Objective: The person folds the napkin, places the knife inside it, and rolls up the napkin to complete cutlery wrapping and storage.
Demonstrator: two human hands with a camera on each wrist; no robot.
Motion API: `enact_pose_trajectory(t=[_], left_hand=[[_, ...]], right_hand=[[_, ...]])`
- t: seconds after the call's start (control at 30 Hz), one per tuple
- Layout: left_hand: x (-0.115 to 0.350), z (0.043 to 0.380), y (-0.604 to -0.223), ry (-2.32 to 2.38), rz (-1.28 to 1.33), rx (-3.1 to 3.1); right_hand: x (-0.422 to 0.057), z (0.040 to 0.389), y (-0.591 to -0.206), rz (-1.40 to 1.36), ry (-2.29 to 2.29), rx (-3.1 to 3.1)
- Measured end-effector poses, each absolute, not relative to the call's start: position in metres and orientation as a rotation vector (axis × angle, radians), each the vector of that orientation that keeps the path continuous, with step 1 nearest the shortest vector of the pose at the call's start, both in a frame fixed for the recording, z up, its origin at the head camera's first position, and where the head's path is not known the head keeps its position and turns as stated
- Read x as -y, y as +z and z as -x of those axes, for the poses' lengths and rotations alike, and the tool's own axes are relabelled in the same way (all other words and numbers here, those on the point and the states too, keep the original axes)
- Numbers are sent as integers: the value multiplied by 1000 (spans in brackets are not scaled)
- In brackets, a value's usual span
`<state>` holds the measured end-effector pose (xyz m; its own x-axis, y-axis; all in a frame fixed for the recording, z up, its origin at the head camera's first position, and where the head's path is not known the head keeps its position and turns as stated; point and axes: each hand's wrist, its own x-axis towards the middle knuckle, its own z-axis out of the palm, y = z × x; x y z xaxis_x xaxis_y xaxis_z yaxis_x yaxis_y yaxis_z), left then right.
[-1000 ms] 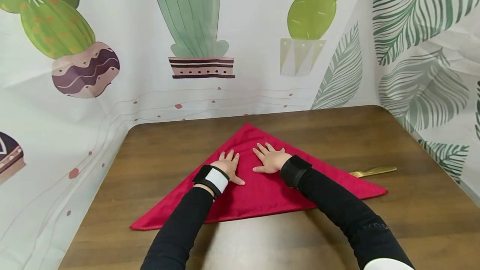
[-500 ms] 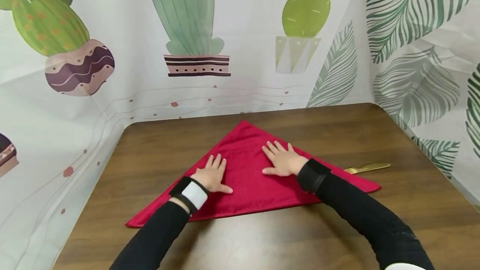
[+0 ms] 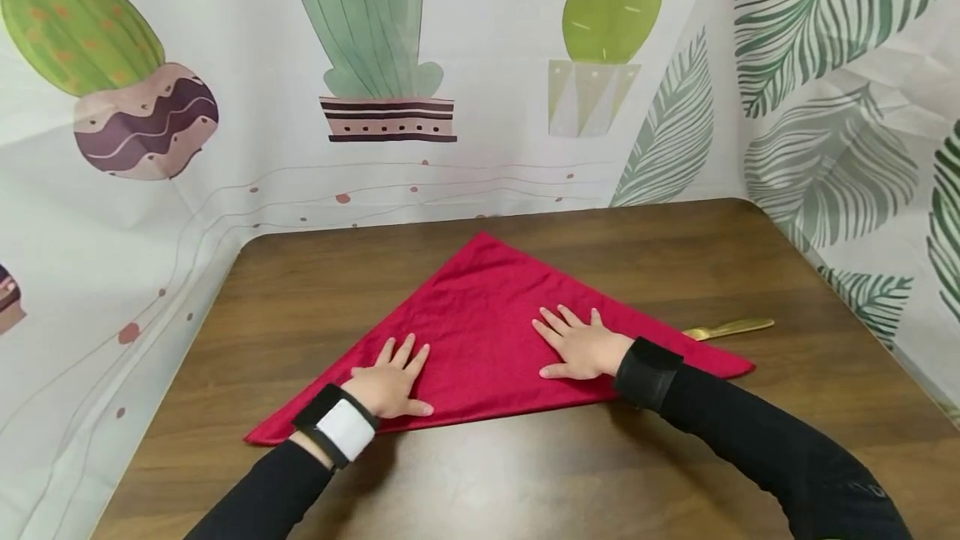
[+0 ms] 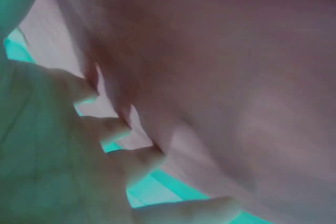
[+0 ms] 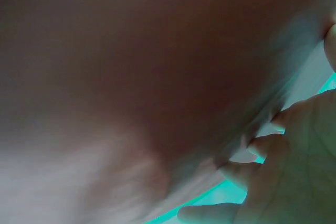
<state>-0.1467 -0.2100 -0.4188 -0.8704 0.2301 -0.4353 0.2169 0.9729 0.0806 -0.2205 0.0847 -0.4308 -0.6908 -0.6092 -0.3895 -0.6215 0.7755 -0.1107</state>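
Note:
A red cloth (image 3: 480, 332), folded into a triangle, lies on the wooden table with its peak pointing away from me. My left hand (image 3: 386, 382) rests on its left part, fingers spread and straight. On the right part my right hand (image 3: 585, 346) lies likewise, fingers spread over the fabric. In the left wrist view the fingers (image 4: 139, 162) of that hand touch a blurred, discoloured surface. The right wrist view shows the other hand (image 5: 294, 161) touching a similar blurred surface. Neither hand grips anything.
A gold-coloured knife (image 3: 731, 328) lies right of the cloth, its left end close to or under the cloth's edge. The wooden table (image 3: 480, 482) extends around the cloth. Behind it hangs a white backdrop (image 3: 502, 48) printed with cacti and leaves.
My hands have moved apart across the cloth, the left toward the lower left, the right toward the right and slightly nearer. The head view has shifted a little. The cloth keeps its triangle shape.

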Motion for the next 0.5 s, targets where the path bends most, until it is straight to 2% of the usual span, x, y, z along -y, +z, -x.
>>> enact_pose_trajectory(t=[0.5], left_hand=[[277, 109, -421, 274, -372, -2778]], right_hand=[[-170, 210, -426, 844, -123, -2612]])
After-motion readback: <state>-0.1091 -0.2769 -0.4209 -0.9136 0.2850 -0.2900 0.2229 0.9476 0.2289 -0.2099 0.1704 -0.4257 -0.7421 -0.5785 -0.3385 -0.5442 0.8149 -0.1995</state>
